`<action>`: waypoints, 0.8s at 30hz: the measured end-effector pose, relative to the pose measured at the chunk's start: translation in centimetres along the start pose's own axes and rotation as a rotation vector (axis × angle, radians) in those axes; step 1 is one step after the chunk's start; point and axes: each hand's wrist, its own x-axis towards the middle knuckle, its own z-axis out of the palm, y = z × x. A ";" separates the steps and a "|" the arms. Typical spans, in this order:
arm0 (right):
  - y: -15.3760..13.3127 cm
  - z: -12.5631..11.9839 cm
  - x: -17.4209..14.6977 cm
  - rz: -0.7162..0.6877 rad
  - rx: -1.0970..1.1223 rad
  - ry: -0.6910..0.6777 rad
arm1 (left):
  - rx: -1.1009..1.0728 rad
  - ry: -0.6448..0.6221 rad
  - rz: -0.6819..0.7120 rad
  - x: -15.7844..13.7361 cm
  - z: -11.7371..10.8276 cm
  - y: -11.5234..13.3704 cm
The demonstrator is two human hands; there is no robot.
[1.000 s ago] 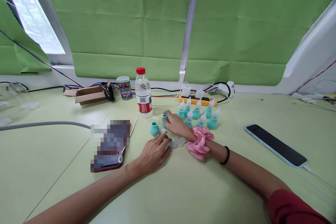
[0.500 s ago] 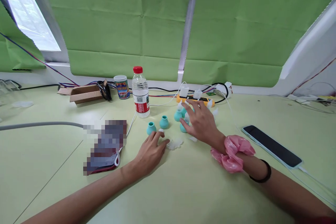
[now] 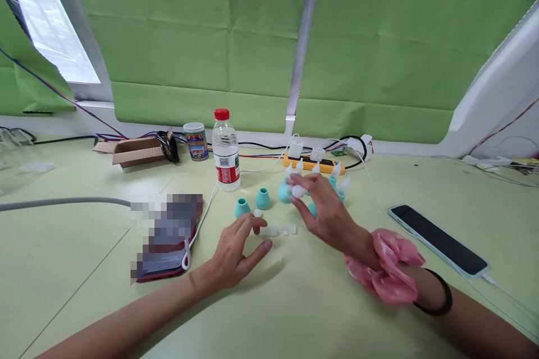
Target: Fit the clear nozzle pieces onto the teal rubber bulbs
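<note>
My right hand [image 3: 326, 210] pinches a small white round-ended piece [image 3: 298, 191] between thumb and fingers. Behind and around that hand stand several turquoise pots [image 3: 284, 190], some topped with pointed translucent white tips [image 3: 336, 169]; the hand hides part of the group. My left hand [image 3: 238, 249] hovers low with thumb and index finger apart and nothing between them. Just beyond its fingertips lie translucent white plastic pieces [image 3: 278, 230] and a small white round piece [image 3: 258, 213]. Two wide-mouthed turquoise pots, one at the left [image 3: 242, 207] and one beside it [image 3: 263, 198], have uncovered openings.
A red-capped bottle [image 3: 227, 157], a can [image 3: 196, 141] and a cardboard box [image 3: 138, 151] stand at the back. A yellow power strip [image 3: 307, 164] with cables lies behind the pots. One phone [image 3: 438, 240] lies right; a pixelated device [image 3: 168, 241] lies left.
My right hand has closed on a white round-ended piece above the pots. My left hand has drawn slightly back from the plastic pieces, its thumb moving away from the fingers.
</note>
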 end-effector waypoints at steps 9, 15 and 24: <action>-3.0 0.5 -2.3 -0.040 0.455 -0.437 | -0.083 -0.152 -0.133 1.8 -1.2 3.0; -3.7 2.3 -4.5 0.168 0.538 -0.216 | 0.111 -0.422 -0.078 3.4 -1.6 3.2; -3.7 3.5 -6.0 0.511 0.757 -0.247 | -0.932 -0.328 -0.683 3.9 -0.4 2.0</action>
